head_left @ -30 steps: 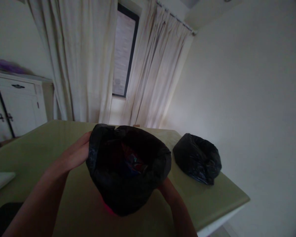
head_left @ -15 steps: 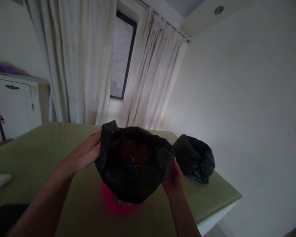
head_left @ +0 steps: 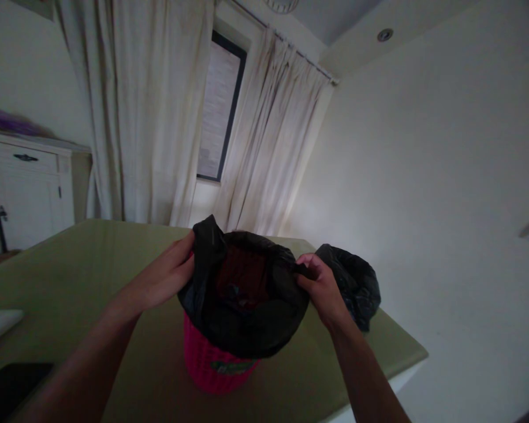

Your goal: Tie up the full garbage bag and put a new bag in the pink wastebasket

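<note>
The crinkled black plastic liner bag (head_left: 242, 305) sits in the round pink plastic bin (head_left: 216, 367), its rim folded down over the bin's top, and the bin stands on the pale green tabletop (head_left: 92, 258) right in front of you. Your left hand (head_left: 165, 282) has its fingers closed on the bag's left rim; your right hand (head_left: 320, 288) pinches the right rim (a tuck of plastic between thumb and fingers). A second, bunched black bag (head_left: 357, 282) lies just behind that hand, near the table's far corner.

Black bin liner (head_left: 242, 317) folded over upright pink basket (head_left: 211, 367), mouth open
</note>
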Motion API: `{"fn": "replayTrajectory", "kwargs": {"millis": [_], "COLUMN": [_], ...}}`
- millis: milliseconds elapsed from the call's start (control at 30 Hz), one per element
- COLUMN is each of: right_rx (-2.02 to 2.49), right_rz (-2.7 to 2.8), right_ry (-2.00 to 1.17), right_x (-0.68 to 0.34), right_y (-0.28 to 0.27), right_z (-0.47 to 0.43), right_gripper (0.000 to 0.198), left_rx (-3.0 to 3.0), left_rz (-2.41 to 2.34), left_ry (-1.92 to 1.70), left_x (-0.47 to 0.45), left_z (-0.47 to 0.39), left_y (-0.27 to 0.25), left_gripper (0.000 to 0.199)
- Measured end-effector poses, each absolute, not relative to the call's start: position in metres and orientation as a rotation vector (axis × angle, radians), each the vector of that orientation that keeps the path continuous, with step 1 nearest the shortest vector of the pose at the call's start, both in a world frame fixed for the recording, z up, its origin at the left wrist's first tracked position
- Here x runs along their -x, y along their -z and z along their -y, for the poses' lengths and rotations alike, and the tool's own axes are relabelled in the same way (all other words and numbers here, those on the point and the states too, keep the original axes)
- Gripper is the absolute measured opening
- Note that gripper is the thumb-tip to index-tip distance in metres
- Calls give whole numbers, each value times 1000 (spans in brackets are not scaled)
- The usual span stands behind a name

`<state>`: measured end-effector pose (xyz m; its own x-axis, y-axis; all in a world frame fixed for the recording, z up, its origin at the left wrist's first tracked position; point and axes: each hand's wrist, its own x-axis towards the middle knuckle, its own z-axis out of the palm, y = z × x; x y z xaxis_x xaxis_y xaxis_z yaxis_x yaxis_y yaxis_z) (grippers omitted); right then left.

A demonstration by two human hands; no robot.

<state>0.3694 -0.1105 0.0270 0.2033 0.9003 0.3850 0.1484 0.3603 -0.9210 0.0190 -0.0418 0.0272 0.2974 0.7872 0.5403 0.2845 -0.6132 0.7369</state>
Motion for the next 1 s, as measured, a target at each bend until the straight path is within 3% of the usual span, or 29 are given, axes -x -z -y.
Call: {"fn": "replayTrajectory", "kwargs": {"millis": [200, 333, 533, 767, 1000], "right_rx": [1276, 1329, 1296, 1263, 987], "right_rz": [1593, 1622, 1671, 1825, 1522], "right_ry": [-393, -543, -689, -810, -1181], "right_x": [-375, -375, -368, -352, -325], "right_y": [-61, -71, -80, -96, -101], "right_z": [87, 74, 67, 73, 74], "right_gripper": [20, 32, 26, 40, 35], "left_rx": [-2036, -2026, -2001, -1987, -1956], "left_rz": [-825, -948, -1051, -982, -1018], "left_ry": [-1318, -1350, -1426, -1422, -1419], "left_x": [-27, -35, -42, -45, -46], "left_z": [48, 49, 51, 54, 56], "left_y": [-32, -30, -33, -32, -35], "left_gripper": [45, 42, 44, 42, 47]}}
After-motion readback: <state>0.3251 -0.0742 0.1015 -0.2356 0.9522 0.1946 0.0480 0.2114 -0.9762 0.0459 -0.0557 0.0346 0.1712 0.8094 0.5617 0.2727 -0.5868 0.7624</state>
